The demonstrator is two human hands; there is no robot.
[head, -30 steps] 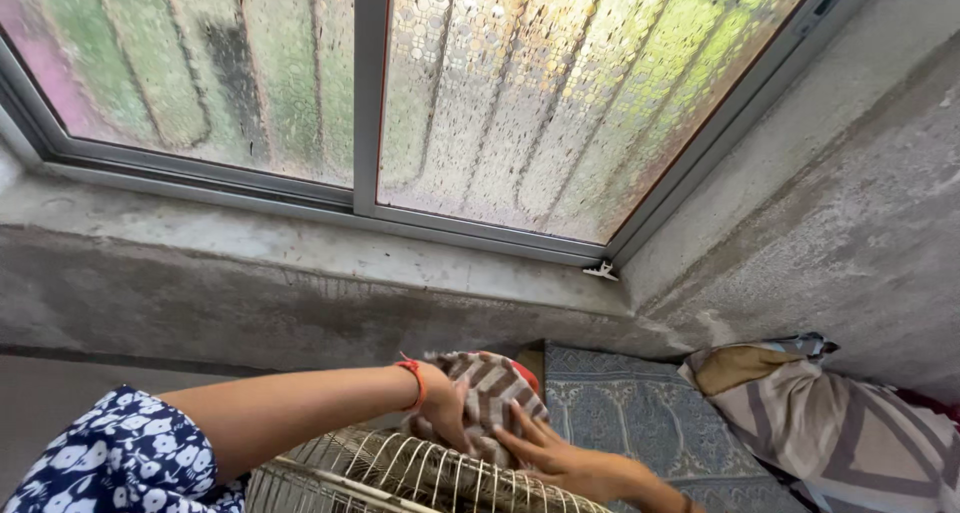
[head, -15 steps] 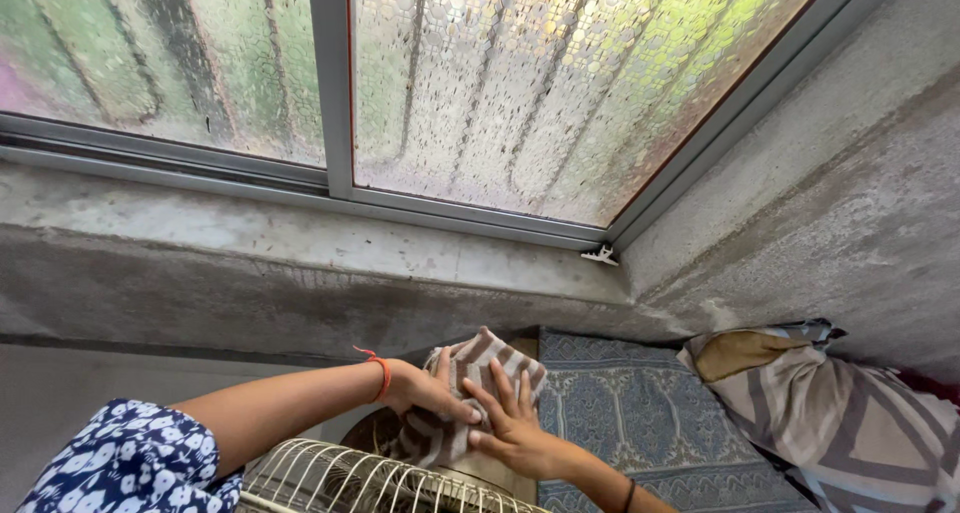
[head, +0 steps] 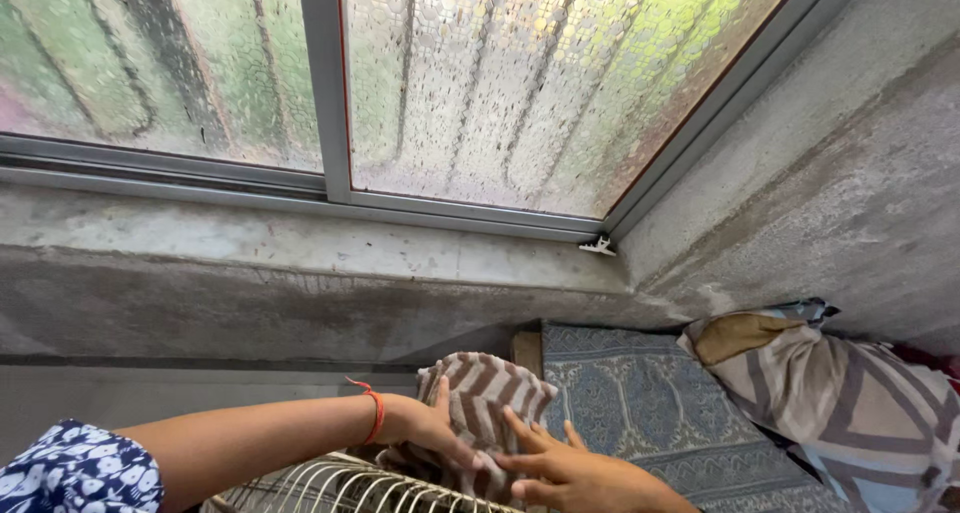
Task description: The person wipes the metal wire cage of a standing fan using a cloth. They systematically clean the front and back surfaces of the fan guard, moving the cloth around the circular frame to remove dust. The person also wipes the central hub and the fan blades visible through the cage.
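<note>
Both hands meet at about 6 o'clock in the head view, low against the bottom edge. The left hand (head: 432, 435) comes in from 8 o'clock on a bare forearm with an orange thread bracelet (head: 374, 415) at the wrist and a blue-and-white floral sleeve (head: 75, 468) further back. Its fingers are curled around the near side of a brown-and-cream striped towel (head: 487, 398), gripping the cloth from the left. The right hand (head: 560, 471) rises from the bottom edge at 5 o'clock, fingers spread and mostly straight, the fingertips pressed flat on the towel's lower right part; it is open rather than clenched, touching the cloth without closing on it.

The towel sits bunched just above the two hands, draped over something I cannot make out. Directly below it, at 6 to 7 o'clock, curves a pale wire fan guard (head: 340, 485), its ribs touching the towel's lower edge.

At 4 o'clock of the towel lies a grey-blue patterned mat (head: 640, 413), and beyond it, at 3 to 4 o'clock, a striped pillow (head: 830, 413) leans by the rough concrete wall (head: 850, 203). Above, at 12 o'clock, a concrete sill (head: 300, 248) runs beneath a frosted sliding window (head: 480, 83) in a grey metal frame.
</note>
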